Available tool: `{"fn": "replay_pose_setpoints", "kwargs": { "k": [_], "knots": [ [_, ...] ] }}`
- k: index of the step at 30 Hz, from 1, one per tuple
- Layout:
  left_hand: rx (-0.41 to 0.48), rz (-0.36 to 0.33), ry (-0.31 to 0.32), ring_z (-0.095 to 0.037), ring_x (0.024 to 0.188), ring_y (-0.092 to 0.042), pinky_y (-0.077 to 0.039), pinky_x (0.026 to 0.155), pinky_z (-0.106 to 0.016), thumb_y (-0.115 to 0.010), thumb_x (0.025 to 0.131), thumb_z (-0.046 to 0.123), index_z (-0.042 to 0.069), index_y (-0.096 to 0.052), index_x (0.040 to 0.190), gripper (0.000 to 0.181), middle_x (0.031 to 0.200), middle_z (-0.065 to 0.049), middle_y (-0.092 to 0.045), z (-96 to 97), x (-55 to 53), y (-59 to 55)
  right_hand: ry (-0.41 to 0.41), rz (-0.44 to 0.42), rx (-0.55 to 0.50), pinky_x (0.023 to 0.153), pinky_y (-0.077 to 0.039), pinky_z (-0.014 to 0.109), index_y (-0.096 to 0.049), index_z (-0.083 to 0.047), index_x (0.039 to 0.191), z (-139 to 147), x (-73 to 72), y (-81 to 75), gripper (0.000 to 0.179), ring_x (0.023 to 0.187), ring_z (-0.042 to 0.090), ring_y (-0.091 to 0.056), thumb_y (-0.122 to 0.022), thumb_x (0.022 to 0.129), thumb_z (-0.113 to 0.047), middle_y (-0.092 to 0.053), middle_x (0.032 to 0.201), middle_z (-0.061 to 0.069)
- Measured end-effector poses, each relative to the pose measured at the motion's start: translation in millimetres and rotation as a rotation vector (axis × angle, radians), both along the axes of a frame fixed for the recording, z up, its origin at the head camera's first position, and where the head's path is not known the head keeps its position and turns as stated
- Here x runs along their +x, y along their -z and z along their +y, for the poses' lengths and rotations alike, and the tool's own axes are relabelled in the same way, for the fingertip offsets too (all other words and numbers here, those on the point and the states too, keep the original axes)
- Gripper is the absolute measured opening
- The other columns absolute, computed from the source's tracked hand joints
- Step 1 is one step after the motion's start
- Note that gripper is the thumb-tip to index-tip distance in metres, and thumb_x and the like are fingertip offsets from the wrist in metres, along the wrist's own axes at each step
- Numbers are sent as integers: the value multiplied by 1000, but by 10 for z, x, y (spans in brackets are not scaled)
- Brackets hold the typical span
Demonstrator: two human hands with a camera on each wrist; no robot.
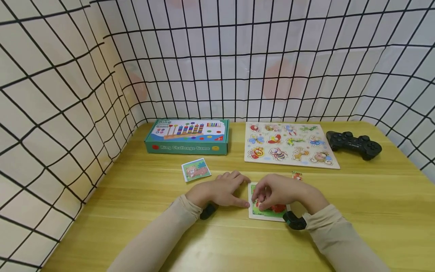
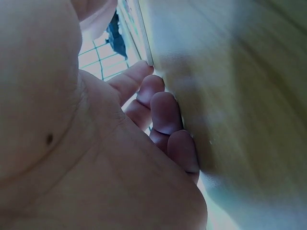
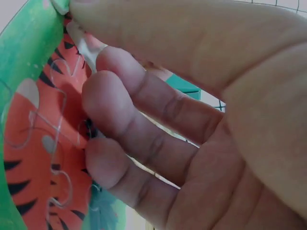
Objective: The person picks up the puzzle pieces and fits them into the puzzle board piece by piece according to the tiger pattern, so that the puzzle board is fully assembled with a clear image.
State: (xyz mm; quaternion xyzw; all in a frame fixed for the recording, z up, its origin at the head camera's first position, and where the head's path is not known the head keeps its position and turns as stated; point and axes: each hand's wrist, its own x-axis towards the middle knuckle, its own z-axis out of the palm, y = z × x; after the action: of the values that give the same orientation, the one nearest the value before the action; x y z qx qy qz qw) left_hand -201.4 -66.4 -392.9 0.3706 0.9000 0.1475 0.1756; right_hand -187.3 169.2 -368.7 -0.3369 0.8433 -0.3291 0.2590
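Note:
A tiger jigsaw puzzle (image 1: 268,214) lies flat on the table in a pale frame, its green and orange picture partly covered by my right hand (image 1: 280,190). That hand's thumb and index finger pinch a small puzzle piece (image 3: 87,48), tilted above the picture near its left side; the other fingers curl loosely over the puzzle. My left hand (image 1: 225,190) rests on the table with its fingers spread, thumb and index fingertips touching the frame's left edge. In the left wrist view the fingertips (image 2: 165,112) lie against the wood. Behind my right hand lies a loose tiger piece (image 1: 297,176).
A picture card (image 1: 196,170) lies beyond my left hand. Farther back are a green ring game box (image 1: 187,138), an insect peg board (image 1: 290,145) and a black game controller (image 1: 354,144). Grid-patterned cloth (image 1: 234,60) surrounds the table (image 1: 217,241).

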Motion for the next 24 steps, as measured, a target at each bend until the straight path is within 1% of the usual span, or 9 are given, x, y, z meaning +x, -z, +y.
{"fn": "replay_pose_setpoints", "kwargs": {
  "k": [4,7,9,13,19,24],
  "knots": [
    [9,-3,-3,-19,125,-41,-31,107,-40,-64,92,61,22,-41,147,71,140,2,-42,-6,7,4,1,5,26,62,-47,25,-76,-14,99,10,-6,-7,20,67,11,-55,-86,81,-15,-62,77,-3],
    [9,-6,-6,-19,126,-41,-31,108,-40,-64,92,60,21,-42,147,71,140,2,-41,-8,14,8,6,-3,32,62,-48,25,-76,-14,97,16,-8,-12,24,67,12,-56,-89,78,-17,-63,78,-1],
    [8,-9,-7,-19,126,-41,-30,108,-40,-64,92,60,21,-42,147,71,140,2,-41,-8,16,12,5,-17,33,62,-48,26,-75,-14,94,12,-8,-9,23,67,13,-57,-90,77,-16,-63,78,1],
    [5,-16,-6,-20,127,-40,-30,108,-40,-63,92,60,21,-41,148,71,142,2,-40,-4,19,13,-5,-25,36,63,-49,26,-75,-14,91,-10,0,1,19,69,13,-58,-89,78,-16,-64,77,0],
    [3,-10,3,-20,129,-40,-30,108,-40,-63,93,61,21,-41,148,71,143,1,-40,0,5,12,-13,-10,51,62,-48,26,-74,-14,91,-36,27,-23,18,68,12,-56,-88,79,-12,-61,75,-2],
    [5,-4,8,-20,129,-40,-31,107,-40,-63,93,60,20,-41,148,72,143,1,-42,3,-4,-12,-38,0,53,62,-48,26,-73,-14,91,-53,35,-57,18,68,12,-56,-85,79,-8,-61,76,-1]
  ]
}}
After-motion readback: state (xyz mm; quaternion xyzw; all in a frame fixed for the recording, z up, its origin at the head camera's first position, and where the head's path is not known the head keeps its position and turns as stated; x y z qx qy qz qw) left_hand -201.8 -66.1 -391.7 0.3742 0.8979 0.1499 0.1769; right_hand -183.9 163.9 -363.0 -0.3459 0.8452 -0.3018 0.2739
